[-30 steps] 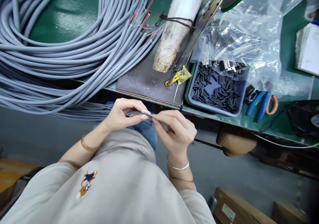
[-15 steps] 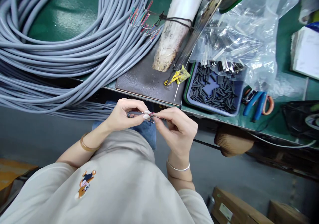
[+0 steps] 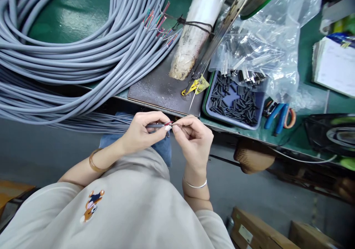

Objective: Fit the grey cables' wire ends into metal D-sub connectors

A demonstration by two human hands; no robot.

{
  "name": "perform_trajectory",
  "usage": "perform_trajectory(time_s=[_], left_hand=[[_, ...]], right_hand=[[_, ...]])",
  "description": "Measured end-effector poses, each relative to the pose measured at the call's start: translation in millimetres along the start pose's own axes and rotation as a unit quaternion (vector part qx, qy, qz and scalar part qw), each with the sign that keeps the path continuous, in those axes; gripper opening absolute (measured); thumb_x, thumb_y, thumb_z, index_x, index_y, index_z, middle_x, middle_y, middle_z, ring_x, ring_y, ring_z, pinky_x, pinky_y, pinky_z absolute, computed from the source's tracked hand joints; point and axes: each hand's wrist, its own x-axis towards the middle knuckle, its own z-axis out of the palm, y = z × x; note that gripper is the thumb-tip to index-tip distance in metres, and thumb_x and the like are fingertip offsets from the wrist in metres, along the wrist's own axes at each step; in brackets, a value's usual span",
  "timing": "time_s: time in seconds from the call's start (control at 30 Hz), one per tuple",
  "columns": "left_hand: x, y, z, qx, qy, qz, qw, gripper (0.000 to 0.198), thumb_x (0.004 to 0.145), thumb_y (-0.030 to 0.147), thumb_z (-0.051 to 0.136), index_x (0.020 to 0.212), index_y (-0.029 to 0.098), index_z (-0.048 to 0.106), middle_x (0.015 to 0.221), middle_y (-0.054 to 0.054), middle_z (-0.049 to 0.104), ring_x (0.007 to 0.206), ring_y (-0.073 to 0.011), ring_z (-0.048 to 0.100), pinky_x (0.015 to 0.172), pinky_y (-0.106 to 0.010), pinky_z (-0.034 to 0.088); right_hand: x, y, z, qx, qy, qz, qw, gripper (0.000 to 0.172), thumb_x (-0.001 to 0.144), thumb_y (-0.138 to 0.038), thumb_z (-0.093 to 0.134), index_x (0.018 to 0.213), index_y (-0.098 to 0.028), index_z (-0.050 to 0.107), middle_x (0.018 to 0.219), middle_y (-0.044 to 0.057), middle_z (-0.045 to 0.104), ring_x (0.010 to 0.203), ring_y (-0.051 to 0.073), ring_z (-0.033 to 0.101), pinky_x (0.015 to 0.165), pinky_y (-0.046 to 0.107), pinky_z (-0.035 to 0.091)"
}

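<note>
The left hand's thumb and fingers are closed on a grey cable, gripping it near its stripped end. Thin wires, one of them red, stick out past the thumb towards the right hand. That hand's thumb and forefinger are pinched together on the wires' tips; which strand they grip is too small to tell. A small dark piece shows just below the left fingertips. Both hands and the cable are above the person's lap, just off the front edge of the bench.

At that edge, directly beyond the hands, lies a dark board. A yellow clip is near the board's right edge, with a pale strand running from it to the front edge. A white wrapped roll, tied with a dark cord, has its near end over the board.

Right of the board, a tray at the bench's front edge holds short black tubes; a clear bag of metal parts overlaps its back edge. Pliers lie beside its right edge. Farther right is a notepad. Coiled grey cables cover much of the bench's left part and hang over its front edge.
</note>
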Motion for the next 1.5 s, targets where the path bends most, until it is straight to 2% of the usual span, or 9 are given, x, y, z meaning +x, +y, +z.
perform_trajectory(time_s=[0.3,0.43,0.53,0.6,0.73,0.83,1.03,1.2,1.5], left_hand=[[11,18,2.9,-0.067,-0.004,-0.068,0.995,0.009,0.079,0.015,0.067,0.071,0.014,0.067,0.064,0.002,0.059,0.053,-0.0057,0.043,0.048,-0.018,0.034],[12,18,1.5,-0.099,0.008,-0.102,0.990,0.006,0.075,0.014,0.069,0.070,0.014,0.066,0.066,0.001,0.061,0.056,-0.0064,0.046,0.051,-0.018,0.038],[13,18,1.0,-0.079,0.005,-0.089,0.993,0.005,0.074,0.013,0.068,0.069,0.014,0.066,0.064,0.002,0.058,0.054,-0.0055,0.042,0.050,-0.018,0.035],[13,19,1.6,-0.054,-0.001,-0.075,0.996,0.006,0.075,0.011,0.066,0.069,0.014,0.066,0.061,0.004,0.055,0.052,-0.0044,0.037,0.048,-0.018,0.031],[13,20,5.3,-0.031,0.007,-0.060,0.998,0.008,0.075,0.008,0.064,0.068,0.013,0.065,0.057,0.006,0.049,0.051,-0.0036,0.034,0.047,-0.017,0.029],[11,21,7.8,-0.068,0.012,-0.093,0.993,0.006,0.075,0.010,0.066,0.070,0.013,0.065,0.061,0.004,0.054,0.053,-0.0040,0.039,0.048,-0.016,0.033],[12,20,3.0,-0.186,0.025,-0.170,0.967,0.015,0.074,0.020,0.077,0.074,0.014,0.063,0.066,0.002,0.059,0.054,-0.0052,0.048,0.051,-0.016,0.043],[14,19,1.3,-0.238,0.035,-0.187,0.953,0.027,0.071,0.025,0.088,0.076,0.015,0.063,0.062,0.003,0.062,0.052,-0.0055,0.054,0.050,-0.015,0.045],[12,16,1.2,-0.250,0.073,-0.175,0.950,0.031,0.072,0.029,0.091,0.079,0.014,0.064,0.061,0.003,0.064,0.041,-0.0015,0.043,0.038,-0.014,0.033]], right_hand=[[3,2,-8,0.062,0.051,0.025,0.996,0.027,0.099,-0.040,0.061,0.082,-0.020,0.066,0.062,-0.004,0.059,0.052,0.009,0.053,0.050,0.022,0.042],[4,-1,-16,0.000,0.033,0.013,0.999,0.024,0.099,-0.041,0.063,0.104,-0.020,0.074,0.067,-0.003,0.065,0.047,0.008,0.046,0.048,0.023,0.038],[5,-6,-17,-0.081,-0.017,-0.051,0.995,0.018,0.097,-0.033,0.068,0.111,-0.023,0.074,0.076,-0.003,0.069,0.046,0.006,0.037,0.047,0.024,0.035],[7,-8,-16,-0.138,-0.023,-0.115,0.983,0.008,0.098,-0.024,0.066,0.101,-0.023,0.074,0.078,-0.003,0.070,0.051,0.006,0.043,0.050,0.023,0.037],[10,-8,-11,-0.229,-0.021,-0.203,0.952,0.016,0.101,-0.018,0.060,0.085,-0.020,0.062,0.074,-0.003,0.065,0.059,0.007,0.053,0.057,0.022,0.040],[11,-6,-10,-0.217,-0.016,-0.172,0.961,0.023,0.102,-0.022,0.057,0.079,-0.020,0.058,0.069,-0.004,0.060,0.056,0.007,0.049,0.055,0.023,0.038],[12,-4,-19,-0.015,0.148,-0.055,0.987,0.032,0.102,-0.035,0.059,0.073,-0.021,0.063,0.062,-0.004,0.055,0.053,0.009,0.048,0.050,0.025,0.035],[7,-5,-9,-0.022,0.030,-0.004,0.999,0.016,0.096,-0.037,0.069,0.095,-0.022,0.076,0.075,-0.001,0.065,0.051,0.008,0.044,0.045,0.026,0.030],[0,-9,2,-0.148,0.019,-0.122,0.981,0.014,0.094,-0.018,0.069,0.081,-0.021,0.069,0.070,-0.004,0.065,0.050,0.006,0.041,0.050,0.025,0.035]])
